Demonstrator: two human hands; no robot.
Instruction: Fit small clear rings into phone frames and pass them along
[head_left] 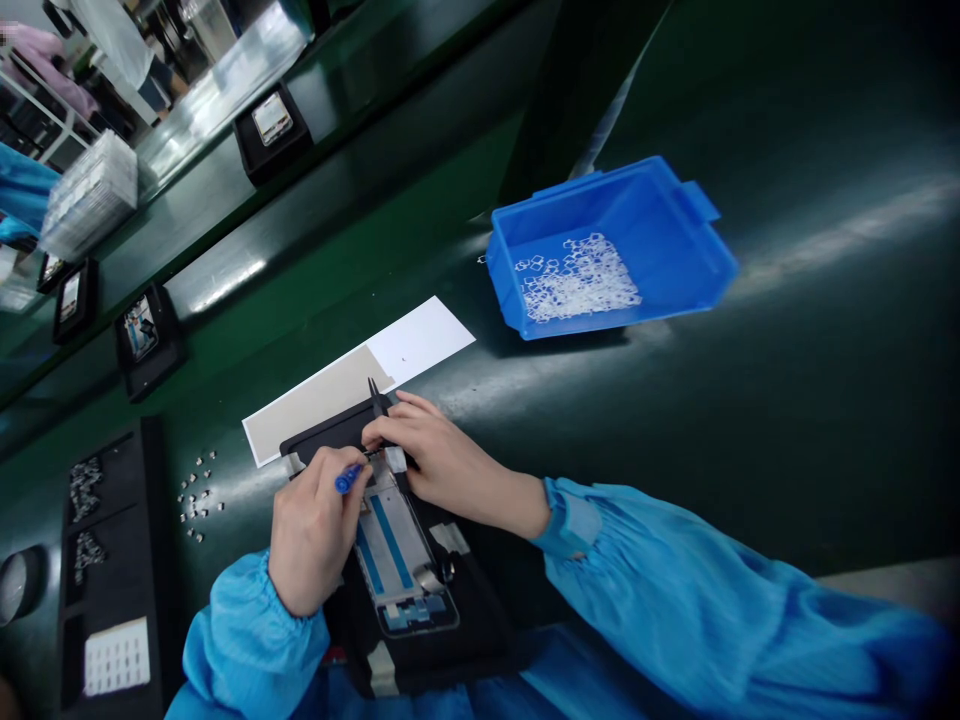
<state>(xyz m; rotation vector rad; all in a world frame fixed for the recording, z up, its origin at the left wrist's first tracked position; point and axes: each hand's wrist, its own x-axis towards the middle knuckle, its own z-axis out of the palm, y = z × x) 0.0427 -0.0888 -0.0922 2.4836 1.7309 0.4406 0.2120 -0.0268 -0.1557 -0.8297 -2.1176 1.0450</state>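
Observation:
A phone frame (390,550) with two blue strips lies in a black fixture (480,610) in front of me, taped at several spots. My left hand (311,530) is closed over the frame's upper left, pinching a blue pen-like tool (349,478) whose lower end is hidden. My right hand (442,455) rests at the frame's upper right corner, fingers curled round black tweezers (376,398) whose tips point away from me. What the fingertips touch on the frame is too small to make out.
A blue bin (675,270) with small white frames (581,280) stands at back right. A white and beige card (427,340) lies beyond the fixture. Left are small metal parts (196,510) and a black parts tray (146,600). Black trays (274,135) line the conveyor at far left.

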